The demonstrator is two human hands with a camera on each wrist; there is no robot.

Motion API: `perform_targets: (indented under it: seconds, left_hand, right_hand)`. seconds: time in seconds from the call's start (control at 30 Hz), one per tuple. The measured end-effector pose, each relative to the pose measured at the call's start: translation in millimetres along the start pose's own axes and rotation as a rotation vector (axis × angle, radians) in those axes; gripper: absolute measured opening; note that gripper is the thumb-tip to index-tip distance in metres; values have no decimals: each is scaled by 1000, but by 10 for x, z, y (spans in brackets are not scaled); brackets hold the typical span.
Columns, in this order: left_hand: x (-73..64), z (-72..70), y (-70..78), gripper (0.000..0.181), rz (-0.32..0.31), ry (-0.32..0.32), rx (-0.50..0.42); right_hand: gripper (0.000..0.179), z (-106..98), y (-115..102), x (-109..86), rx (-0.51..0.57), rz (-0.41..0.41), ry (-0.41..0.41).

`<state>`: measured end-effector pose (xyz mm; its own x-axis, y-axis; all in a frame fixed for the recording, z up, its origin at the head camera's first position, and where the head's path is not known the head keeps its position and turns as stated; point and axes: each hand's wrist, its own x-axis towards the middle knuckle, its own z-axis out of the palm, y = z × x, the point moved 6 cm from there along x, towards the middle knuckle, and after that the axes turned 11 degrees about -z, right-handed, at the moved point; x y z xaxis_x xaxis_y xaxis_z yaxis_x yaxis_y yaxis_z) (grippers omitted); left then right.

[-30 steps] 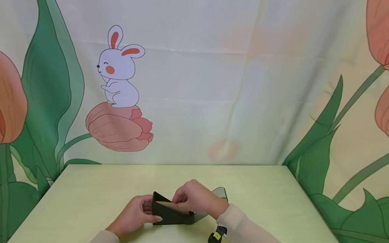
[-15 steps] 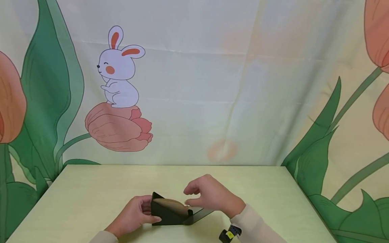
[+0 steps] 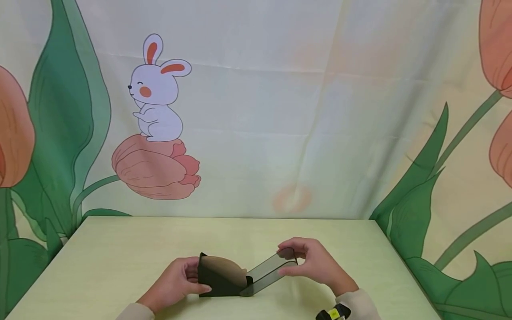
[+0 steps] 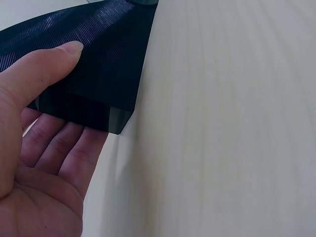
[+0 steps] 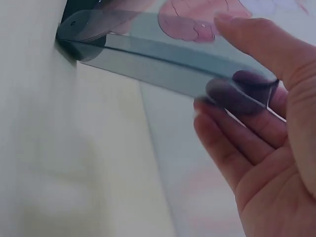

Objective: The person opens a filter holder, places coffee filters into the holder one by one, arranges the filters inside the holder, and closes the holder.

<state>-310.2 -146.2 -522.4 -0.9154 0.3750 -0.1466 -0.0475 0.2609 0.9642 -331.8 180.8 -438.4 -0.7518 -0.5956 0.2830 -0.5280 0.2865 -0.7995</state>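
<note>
In the head view my left hand (image 3: 176, 280) grips the near-left end of a dark box (image 3: 218, 282), thumb on its near side and fingers behind. The left wrist view shows the thumb lying on the box's (image 4: 108, 64) ribbed black wall. A brown, rounded thing (image 3: 228, 265) sits in the box, its lower part hidden; its kind cannot be told. The box's smoky see-through lid (image 3: 268, 272) is hinged at the right end and swung open to the right. My right hand (image 3: 316, 262) holds the lid's free end; fingertips show through the lid (image 5: 168, 64) in the right wrist view.
The box stands on a pale wooden table (image 3: 132, 244), near its front. Behind the table hangs a cloth (image 3: 256, 111) printed with a rabbit and tulips. A black and yellow device (image 3: 334, 312) is strapped at the right wrist.
My right hand has left the brown thing in the box, moved right and taken hold of the lid's free end. My left hand still grips the box.
</note>
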Motion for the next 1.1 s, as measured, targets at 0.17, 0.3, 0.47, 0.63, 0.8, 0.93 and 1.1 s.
perform_targets:
  seconds: [0.17,0.3,0.47,0.63,0.8,0.93,1.1]
  left_hand:
    - [-2,4,1,50,0,-6,-7]
    - [-6,1,14,51,2,-6,-12]
    - [-9,-3,14,51,5,-4,-12]
    - [-12,-12,7,53,5,-5,-22]
    - [-9,1,-36,53,-21,-26,-43]
    - [-9,13,-43,53,-34,-35,-46]
    - [11,6,2,53,-23,-34,-46]
  right_hand:
    - [42,7,137,-90,158,10,64]
    - [40,26,170,-123,200,-18,94]
    - [39,43,198,-133,226,-37,110]
    - [38,54,203,-134,236,-41,112]
    - [39,74,207,-143,246,-36,101]
    - [39,73,205,-146,229,-44,100]
    - [38,40,188,-123,220,-58,103]
